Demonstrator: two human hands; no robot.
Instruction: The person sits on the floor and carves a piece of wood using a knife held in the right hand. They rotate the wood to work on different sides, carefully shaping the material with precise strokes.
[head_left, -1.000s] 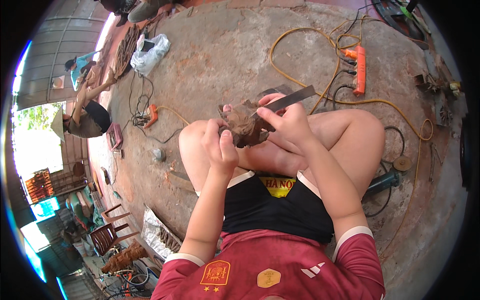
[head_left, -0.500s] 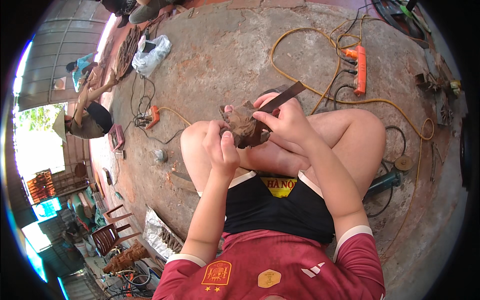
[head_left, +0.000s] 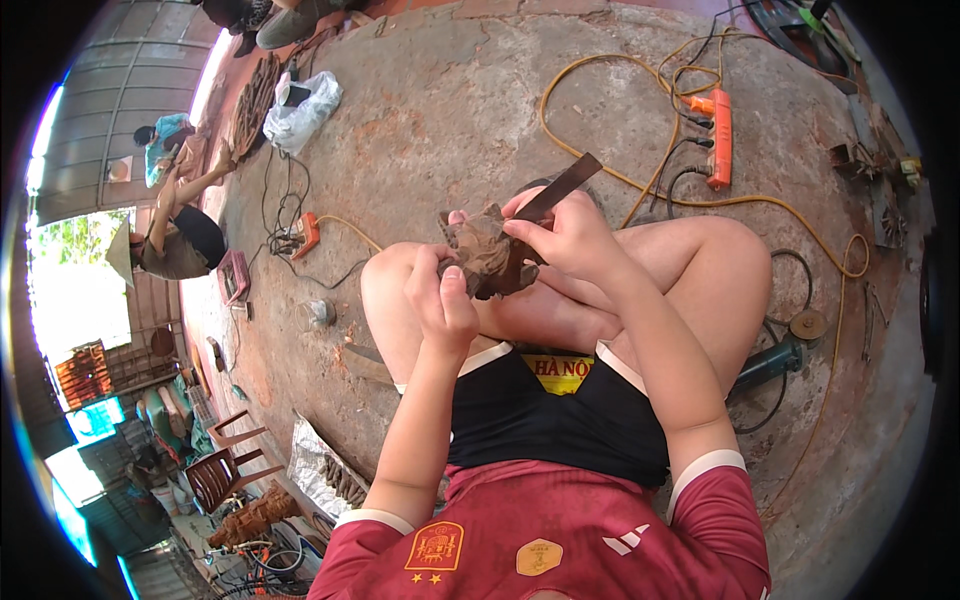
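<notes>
A brown carved piece of wood (head_left: 480,248) with a rough, uneven surface is held above my crossed legs. My left hand (head_left: 444,300) grips its left side, with fingers and thumb wrapped round the edge. In my right hand (head_left: 572,238) is a flat dark metal scraper blade (head_left: 563,187), pinched between thumb and fingers. The blade's free end points up and to the right, away from the carving. Its lower end meets the upper right of the wood, but my fingers partly cover the spot. The carving's underside is hidden.
Right of my knees lie an orange power strip (head_left: 720,140), a looping yellow cord (head_left: 545,95) and a teal angle grinder (head_left: 775,362). Leftward are a glass jar (head_left: 321,313), a plastic bag (head_left: 305,112) and another orange socket block (head_left: 307,234). Two people sit at the far left.
The scraper blade has shifted slightly up and left with my right hand and is tilted a little more steeply. The carving has turned slightly in my left hand.
</notes>
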